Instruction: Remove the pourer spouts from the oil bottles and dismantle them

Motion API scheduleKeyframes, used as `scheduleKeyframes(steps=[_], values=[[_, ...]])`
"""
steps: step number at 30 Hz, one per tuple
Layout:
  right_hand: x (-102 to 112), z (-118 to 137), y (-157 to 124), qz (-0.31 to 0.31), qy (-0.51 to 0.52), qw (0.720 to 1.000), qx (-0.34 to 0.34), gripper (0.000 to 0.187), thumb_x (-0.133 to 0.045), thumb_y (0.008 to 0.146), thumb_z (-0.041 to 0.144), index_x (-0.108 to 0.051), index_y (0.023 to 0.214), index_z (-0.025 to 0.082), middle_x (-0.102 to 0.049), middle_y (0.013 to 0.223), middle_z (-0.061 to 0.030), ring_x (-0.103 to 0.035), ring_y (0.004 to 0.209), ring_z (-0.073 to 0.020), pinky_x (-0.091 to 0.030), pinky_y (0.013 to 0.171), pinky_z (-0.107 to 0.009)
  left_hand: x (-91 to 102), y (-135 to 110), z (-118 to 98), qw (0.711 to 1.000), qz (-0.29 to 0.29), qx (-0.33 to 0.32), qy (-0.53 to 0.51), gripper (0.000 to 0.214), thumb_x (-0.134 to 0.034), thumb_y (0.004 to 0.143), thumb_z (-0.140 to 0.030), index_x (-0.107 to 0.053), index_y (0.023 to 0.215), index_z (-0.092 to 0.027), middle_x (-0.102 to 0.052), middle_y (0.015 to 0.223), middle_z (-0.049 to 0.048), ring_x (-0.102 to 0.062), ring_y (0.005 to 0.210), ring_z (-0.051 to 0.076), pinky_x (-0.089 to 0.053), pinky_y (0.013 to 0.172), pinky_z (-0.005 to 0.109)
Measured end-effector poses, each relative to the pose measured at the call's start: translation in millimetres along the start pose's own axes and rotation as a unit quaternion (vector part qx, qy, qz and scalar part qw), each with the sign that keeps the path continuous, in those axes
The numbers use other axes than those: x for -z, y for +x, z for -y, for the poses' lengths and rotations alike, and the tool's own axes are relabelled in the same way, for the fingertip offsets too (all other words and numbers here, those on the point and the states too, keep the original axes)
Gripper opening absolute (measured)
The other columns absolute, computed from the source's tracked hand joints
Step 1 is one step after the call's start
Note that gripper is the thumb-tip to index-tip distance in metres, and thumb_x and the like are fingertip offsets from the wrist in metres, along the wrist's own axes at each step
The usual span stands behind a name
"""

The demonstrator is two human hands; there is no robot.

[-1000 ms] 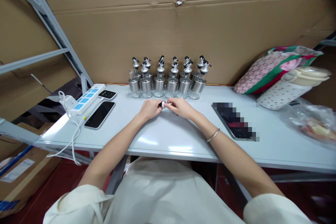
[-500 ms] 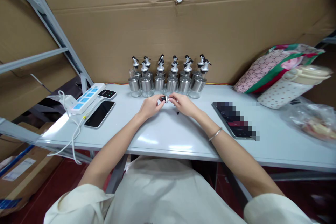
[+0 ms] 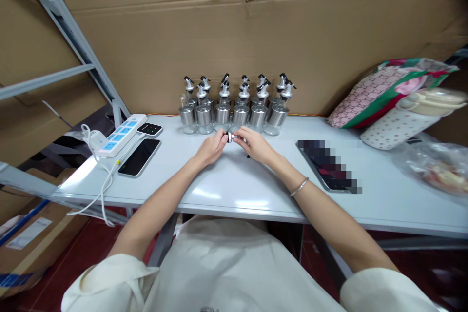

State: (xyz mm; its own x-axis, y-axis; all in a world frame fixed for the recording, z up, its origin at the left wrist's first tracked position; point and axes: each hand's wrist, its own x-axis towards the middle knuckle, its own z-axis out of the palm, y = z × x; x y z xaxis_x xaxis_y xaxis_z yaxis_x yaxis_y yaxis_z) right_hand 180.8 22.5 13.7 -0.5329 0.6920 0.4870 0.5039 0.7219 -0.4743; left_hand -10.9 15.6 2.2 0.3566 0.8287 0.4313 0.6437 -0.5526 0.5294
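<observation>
My left hand (image 3: 212,149) is closed around the black end of a small bottle pourer (image 3: 230,137). Its silvery spout points right, pinched between the fingers of my right hand (image 3: 256,145). Below the right fingers a small black piece (image 3: 248,156) shows on the table, partly covered by that hand. Behind my hands stand several glass bottles with steel sleeves (image 3: 240,116) in two rows. Most carry a silver pourer with a black flap; the front-left bottle (image 3: 188,118) has a bare glass neck.
On the left of the white table (image 3: 219,195) lie a power strip (image 3: 124,135), a small black-faced device (image 3: 149,129) and a phone (image 3: 139,157) with cables. To the right are another phone (image 3: 323,165), a patterned bag (image 3: 369,95), a dotted flask (image 3: 398,122) and a plastic bag (image 3: 438,165).
My left fingers have closed further over the pourer's black end, hiding more of it. My right fingers have shifted slightly and now cover more of the small black piece.
</observation>
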Motion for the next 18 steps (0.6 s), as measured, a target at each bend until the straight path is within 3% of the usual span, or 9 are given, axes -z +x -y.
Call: scheduleKeyframes(steps=[8,13,18], values=[[3,8,1,0.01,0.07,0.995,-0.066,0.032,-0.049,0.093,0.044,-0.058,0.078,0.018,-0.057,0.076,-0.0019,-0.054,0.075,-0.0166,-0.043,0.076,-0.033,-8.9,3,-9,0.999,-0.035,0.013,-0.032,0.022,-0.026,0.098,-0.03,-0.04,0.083,-0.022,-0.048,0.066,-0.0033,-0.05,0.061,0.013,-0.038,0.061,0.025],[-6,4,4,0.01,0.168,0.973,-0.158,0.03,-0.054,0.093,0.041,-0.061,0.103,0.014,-0.063,0.095,-0.0033,-0.062,0.079,-0.0151,-0.053,0.071,-0.033,-9.0,3,-14,0.998,-0.045,0.011,-0.041,0.023,-0.024,0.099,-0.03,-0.038,0.083,-0.022,-0.047,0.065,-0.003,-0.049,0.06,0.014,-0.037,0.061,0.026],[-16,-2,8,0.021,0.251,0.941,-0.224,0.032,-0.056,0.093,0.037,-0.058,0.116,0.015,-0.062,0.111,-0.0074,-0.063,0.091,-0.0182,-0.055,0.077,-0.038,-1.8,3,-15,0.998,-0.032,0.008,-0.047,0.018,-0.031,0.097,-0.029,-0.038,0.081,-0.023,-0.047,0.066,-0.0026,-0.048,0.06,0.015,-0.037,0.062,0.027]])
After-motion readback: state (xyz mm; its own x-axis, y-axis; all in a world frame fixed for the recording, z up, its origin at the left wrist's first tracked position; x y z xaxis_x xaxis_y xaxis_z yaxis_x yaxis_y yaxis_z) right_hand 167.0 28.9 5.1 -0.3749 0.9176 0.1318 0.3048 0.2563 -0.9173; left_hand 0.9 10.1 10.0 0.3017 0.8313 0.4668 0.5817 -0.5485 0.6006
